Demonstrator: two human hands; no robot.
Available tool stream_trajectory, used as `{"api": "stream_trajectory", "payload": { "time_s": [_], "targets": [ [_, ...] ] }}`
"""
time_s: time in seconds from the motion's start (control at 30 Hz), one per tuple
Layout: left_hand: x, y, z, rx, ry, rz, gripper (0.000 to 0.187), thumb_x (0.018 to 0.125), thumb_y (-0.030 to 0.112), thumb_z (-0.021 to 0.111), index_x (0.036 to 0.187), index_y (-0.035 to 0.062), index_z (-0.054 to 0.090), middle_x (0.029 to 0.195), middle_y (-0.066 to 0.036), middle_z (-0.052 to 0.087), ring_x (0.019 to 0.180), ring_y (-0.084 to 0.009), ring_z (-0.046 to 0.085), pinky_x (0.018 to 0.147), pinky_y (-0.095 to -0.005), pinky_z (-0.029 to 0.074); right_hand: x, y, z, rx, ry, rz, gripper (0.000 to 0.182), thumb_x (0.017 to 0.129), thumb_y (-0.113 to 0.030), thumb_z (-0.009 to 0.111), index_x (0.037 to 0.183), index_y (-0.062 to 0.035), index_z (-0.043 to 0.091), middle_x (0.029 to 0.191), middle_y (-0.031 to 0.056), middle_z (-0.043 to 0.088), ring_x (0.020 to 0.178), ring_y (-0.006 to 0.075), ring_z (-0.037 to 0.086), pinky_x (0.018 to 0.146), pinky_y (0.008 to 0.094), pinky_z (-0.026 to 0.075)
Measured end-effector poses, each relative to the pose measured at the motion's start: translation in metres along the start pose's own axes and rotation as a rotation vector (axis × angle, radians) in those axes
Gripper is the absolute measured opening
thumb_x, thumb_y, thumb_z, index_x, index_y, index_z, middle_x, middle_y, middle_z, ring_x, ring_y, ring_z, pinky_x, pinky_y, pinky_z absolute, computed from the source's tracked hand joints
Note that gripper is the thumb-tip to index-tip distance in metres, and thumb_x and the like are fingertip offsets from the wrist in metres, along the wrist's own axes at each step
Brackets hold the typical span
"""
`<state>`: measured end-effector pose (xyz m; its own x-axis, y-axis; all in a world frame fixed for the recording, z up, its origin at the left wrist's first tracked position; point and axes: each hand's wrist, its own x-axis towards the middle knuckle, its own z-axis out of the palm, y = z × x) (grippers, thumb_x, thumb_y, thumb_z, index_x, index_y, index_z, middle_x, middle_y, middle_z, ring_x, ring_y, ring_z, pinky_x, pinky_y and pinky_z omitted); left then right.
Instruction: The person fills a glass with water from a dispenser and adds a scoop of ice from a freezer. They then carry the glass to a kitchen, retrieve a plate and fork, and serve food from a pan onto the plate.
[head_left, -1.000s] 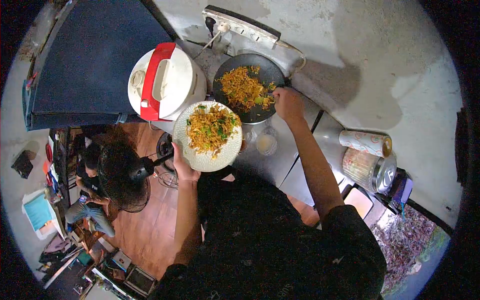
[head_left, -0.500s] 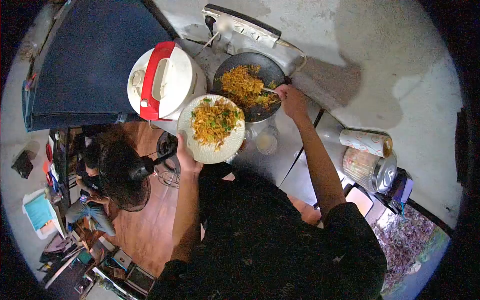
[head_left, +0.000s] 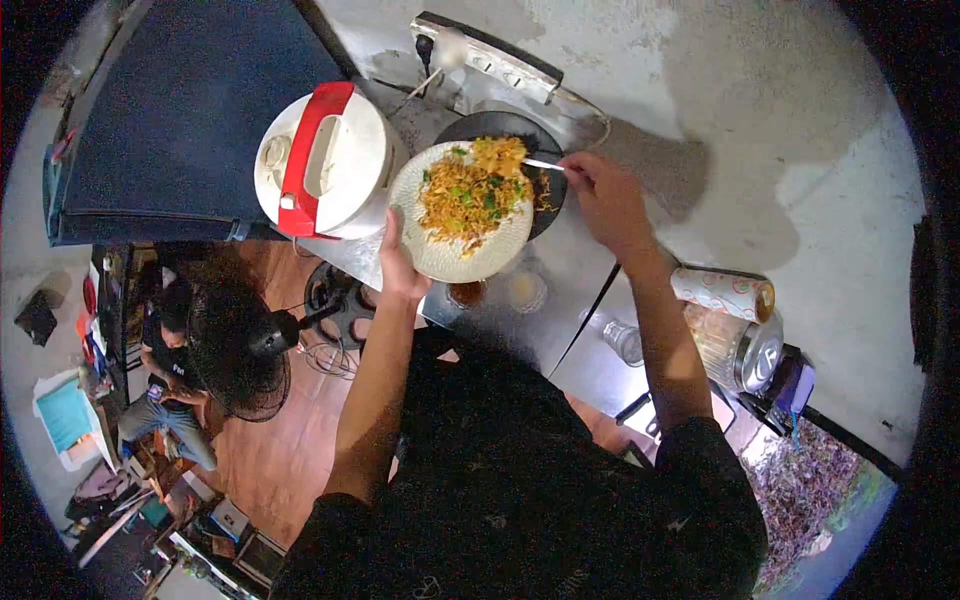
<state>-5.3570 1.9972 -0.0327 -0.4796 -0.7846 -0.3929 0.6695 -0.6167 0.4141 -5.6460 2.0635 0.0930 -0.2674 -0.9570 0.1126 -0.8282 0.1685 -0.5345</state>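
Left hand (head_left: 400, 268) clamped on the near rim of a white plate (head_left: 447, 258), thumb over the edge, fingers hidden beneath. Plate held level above the counter (head_left: 560, 290), its far half overlapping a black pan (head_left: 552, 190). Noodles (head_left: 468, 195) with green bits heaped over the plate's centre and far side, well away from the gripping hand.

Right hand (head_left: 606, 196) closed round the handle of a spoon (head_left: 542, 164), fingers curled tight. Spoon stretched leftward from the hand, tip touching the top of the noodle heap at the plate's far edge. Bowl of the spoon buried in the noodles; shape not clear.

White rice cooker (head_left: 325, 165) with red handle just left of the plate. Power strip (head_left: 490, 55) against the wall behind the pan. Two small cups (head_left: 497, 292) on the counter below the plate. Jar with metal lid (head_left: 738, 345) and patterned tin (head_left: 725, 292) off to the right. Fan (head_left: 240, 355) and a seated person (head_left: 165, 385) on the floor far left.
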Motion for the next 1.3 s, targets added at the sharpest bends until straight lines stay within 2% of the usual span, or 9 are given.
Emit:
{"api": "stream_trajectory", "payload": {
  "time_s": [0.1,0.33,0.4,0.5,0.63,0.83,1.03,1.13,1.3],
  "targets": [
    [-0.004,0.005,0.020,-0.033,-0.041,-0.013,0.067,0.103,0.052,0.047,0.148,0.0035,0.040,0.146,-0.015,0.052,0.130,-0.0321,0.055,0.109,-0.0463,0.046,-0.020,-0.042,0.005,-0.116,0.033,-0.028,0.020,0.094,-0.013,0.057,0.109,-0.0099,0.070,0.107,0.0145,0.065,0.097,0.0365,0.065,0.083,0.0474,0.052],
    [-0.022,0.013,0.033,-0.039,-0.065,-0.012,0.071,0.103,0.056,0.045,0.149,0.0025,0.039,0.146,-0.016,0.051,0.131,-0.0332,0.054,0.110,-0.0472,0.045,-0.049,-0.025,0.043,-0.078,0.182,-0.234,0.022,0.093,-0.005,0.056,0.111,-0.0102,0.068,0.107,0.0175,0.061,0.106,0.0376,0.059,0.090,0.0488,0.047],
    [-0.020,0.015,0.031,-0.034,-0.054,0.008,0.071,0.103,0.056,0.045,0.149,0.0026,0.039,0.147,-0.016,0.051,0.132,-0.0333,0.053,0.111,-0.0472,0.045,-0.054,-0.027,0.042,0.083,0.269,-0.130,0.021,0.091,-0.003,0.058,0.109,-0.0091,0.068,0.106,0.0162,0.061,0.103,0.0373,0.060,0.090,0.0478,0.047],
    [-0.020,0.011,0.022,-0.066,-0.085,-0.019,0.071,0.103,0.056,0.045,0.149,0.0025,0.039,0.147,-0.016,0.051,0.132,-0.0333,0.053,0.111,-0.0474,0.045,-0.059,-0.015,0.048,0.080,0.313,-0.169,0.020,0.091,-0.002,0.060,0.108,-0.0082,0.068,0.105,0.0154,0.061,0.104,0.0368,0.059,0.091,0.0479,0.047],
    [-0.022,0.007,0.021,-0.041,-0.051,0.035,0.071,0.103,0.055,0.044,0.149,0.0021,0.039,0.147,-0.016,0.050,0.133,-0.0335,0.053,0.111,-0.0475,0.044,-0.060,-0.007,0.041,0.139,0.242,-0.111,0.017,0.092,-0.003,0.059,0.106,-0.0078,0.068,0.105,0.0156,0.062,0.105,0.0368,0.059,0.092,0.0489,0.046],
    [-0.018,0.004,0.015,-0.048,-0.036,0.058,0.069,0.104,0.055,0.042,0.149,0.0025,0.039,0.148,-0.016,0.050,0.133,-0.0342,0.052,0.112,-0.0481,0.043,-0.069,0.007,0.030,0.004,0.164,-0.213,0.013,0.093,-0.005,0.058,0.102,-0.0067,0.068,0.105,0.0157,0.063,0.101,0.0372,0.060,0.090,0.0483,0.048],
    [-0.017,-0.004,0.019,-0.057,0.003,0.111,0.068,0.105,0.054,0.040,0.151,0.0038,0.037,0.150,-0.016,0.048,0.135,-0.0346,0.050,0.113,-0.0480,0.042,-0.047,0.017,0.015,-0.114,0.204,-0.094,0.016,0.095,-0.008,0.056,0.108,-0.0072,0.066,0.107,0.0169,0.063,0.099,0.0394,0.062,0.087,0.0492,0.050],
    [-0.014,-0.010,0.024,-0.110,-0.020,0.101,0.070,0.104,0.056,0.039,0.152,0.0038,0.036,0.150,-0.016,0.047,0.136,-0.0347,0.049,0.114,-0.0480,0.041,-0.056,0.008,0.026,-0.249,0.240,-0.155,0.015,0.097,-0.009,0.055,0.110,-0.0074,0.064,0.108,0.0174,0.063,0.098,0.0400,0.063,0.083,0.0489,0.052],
    [-0.020,-0.011,0.037,-0.095,-0.027,0.155,0.072,0.104,0.057,0.038,0.153,0.0040,0.034,0.151,-0.016,0.046,0.137,-0.0343,0.049,0.114,-0.0481,0.041,-0.072,-0.035,0.012,-0.093,0.215,0.026,0.013,0.100,-0.013,0.053,0.109,-0.0080,0.062,0.106,0.0163,0.063,0.095,0.0396,0.064,0.078,0.0501,0.053]
  ]
}}
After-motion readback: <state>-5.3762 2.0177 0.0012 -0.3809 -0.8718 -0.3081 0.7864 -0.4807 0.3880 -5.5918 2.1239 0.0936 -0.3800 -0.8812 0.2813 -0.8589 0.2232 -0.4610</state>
